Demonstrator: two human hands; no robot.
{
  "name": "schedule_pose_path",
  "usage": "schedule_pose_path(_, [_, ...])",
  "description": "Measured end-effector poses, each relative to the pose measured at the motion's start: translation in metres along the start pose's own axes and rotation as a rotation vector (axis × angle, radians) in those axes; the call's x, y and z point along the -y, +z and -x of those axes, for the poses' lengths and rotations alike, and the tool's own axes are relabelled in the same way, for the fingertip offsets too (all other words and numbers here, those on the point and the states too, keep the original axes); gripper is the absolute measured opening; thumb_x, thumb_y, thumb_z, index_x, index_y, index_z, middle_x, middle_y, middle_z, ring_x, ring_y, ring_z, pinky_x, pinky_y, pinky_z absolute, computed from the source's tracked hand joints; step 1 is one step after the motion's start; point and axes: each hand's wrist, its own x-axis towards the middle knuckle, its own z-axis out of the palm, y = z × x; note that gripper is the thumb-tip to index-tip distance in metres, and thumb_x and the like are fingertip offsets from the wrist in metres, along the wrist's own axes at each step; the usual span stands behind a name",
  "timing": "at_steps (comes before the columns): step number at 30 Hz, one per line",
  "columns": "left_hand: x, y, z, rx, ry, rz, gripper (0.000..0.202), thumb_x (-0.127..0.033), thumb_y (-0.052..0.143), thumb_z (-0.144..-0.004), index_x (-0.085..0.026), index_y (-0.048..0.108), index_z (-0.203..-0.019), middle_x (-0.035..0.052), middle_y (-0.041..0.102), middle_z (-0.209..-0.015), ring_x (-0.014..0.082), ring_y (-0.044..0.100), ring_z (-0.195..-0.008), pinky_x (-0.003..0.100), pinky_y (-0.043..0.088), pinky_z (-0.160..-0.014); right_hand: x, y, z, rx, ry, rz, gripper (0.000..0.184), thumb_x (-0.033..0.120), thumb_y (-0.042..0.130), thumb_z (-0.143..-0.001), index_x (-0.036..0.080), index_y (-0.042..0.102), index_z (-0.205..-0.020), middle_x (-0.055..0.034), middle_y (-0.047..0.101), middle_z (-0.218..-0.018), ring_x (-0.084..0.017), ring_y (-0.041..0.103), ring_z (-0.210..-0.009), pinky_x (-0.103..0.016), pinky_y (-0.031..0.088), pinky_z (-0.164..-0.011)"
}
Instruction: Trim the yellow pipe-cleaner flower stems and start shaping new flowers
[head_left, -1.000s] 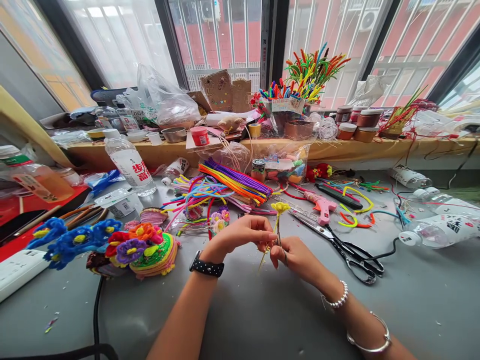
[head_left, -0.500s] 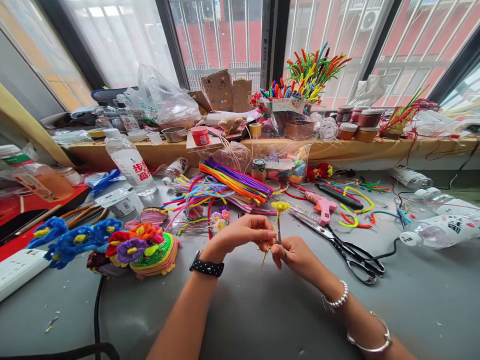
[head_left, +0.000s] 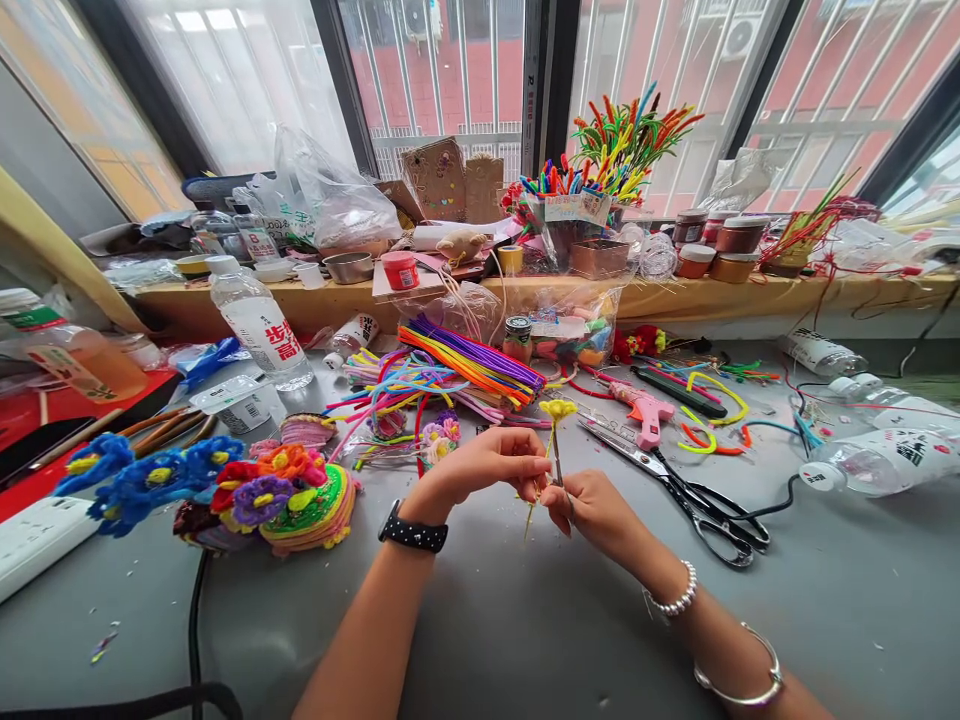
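**Both hands pinching a yellow flower stem over a crowded craft table**

Grey and littered with craft supplies, the table (head_left: 525,630) is running under a row of barred windows. The left hand (head_left: 487,468) and the right hand (head_left: 592,510) are meeting above it, fingertips almost touching. Each grip is closing tightly on the thin stem of a yellow pipe-cleaner flower (head_left: 559,410). The flower's fuzzy head is standing upright just above the two grips, while a loose yellow end is trailing down below them.

Just to the right of the grips, scissors (head_left: 675,485) are lying flat with their black handles pointing away. A pink glue gun (head_left: 641,408) is resting beyond the scissors. Behind the grips, a bundle of pipe cleaners (head_left: 469,365) is sprawling in many colours. Well to the left, a heap of finished flowers (head_left: 289,490) is sitting near the left forearm.
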Motion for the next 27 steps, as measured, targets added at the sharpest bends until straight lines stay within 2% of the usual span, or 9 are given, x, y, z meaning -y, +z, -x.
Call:
schedule_pose_path(7, [-0.0002,-0.0001,-0.0007,0.009,0.007,-0.017,0.025,-0.037,0.053,-0.069,-0.013,0.049,-0.072,0.0002,0.053,-0.063,0.0086,0.051,-0.057,0.022,0.04,-0.054,-0.0003,-0.001,-0.0005,0.025,-0.017,0.015,0.069,0.068,0.023,-0.069,0.013,0.05,-0.037,0.0019,0.042,-0.035,-0.006,0.038,-0.037,-0.02,0.027,-0.044])
schedule_pose_path(11, [0.0008,-0.0005,-0.0009,0.015,0.005,-0.034,0.023,-0.036,0.052,-0.07,-0.013,0.049,-0.073,-0.0004,0.052,-0.063,0.0083,0.05,-0.057,0.022,0.04,-0.055,-0.0023,0.0001,-0.0012,0.046,-0.04,0.037,0.07,0.069,0.021,-0.069,0.013,0.051,-0.04,0.0009,0.045,-0.037,-0.007,0.041,-0.038,-0.02,0.027,-0.044])
schedule_pose_path(19, [0.0007,-0.0006,-0.0009,0.021,-0.002,-0.036,0.024,-0.036,0.053,-0.07,-0.012,0.05,-0.074,0.0001,0.053,-0.064,0.0087,0.05,-0.058,0.022,0.04,-0.056,-0.0027,0.0,-0.0008,0.016,-0.006,0.053,0.065,0.067,0.024,-0.07,0.014,0.048,-0.04,-0.0001,0.05,-0.04,-0.008,0.045,-0.041,-0.02,0.029,-0.046])
schedule_pose_path(27, [0.0012,-0.0019,-0.0031,0.007,-0.018,-0.006,0.026,-0.037,0.056,-0.067,-0.012,0.051,-0.072,-0.0006,0.053,-0.062,0.0084,0.051,-0.057,0.021,0.041,-0.055,-0.0003,-0.0011,-0.0017,0.005,0.051,0.032,0.065,0.067,0.028,-0.069,0.014,0.049,-0.037,0.0013,0.046,-0.036,-0.008,0.043,-0.039,-0.02,0.029,-0.047])
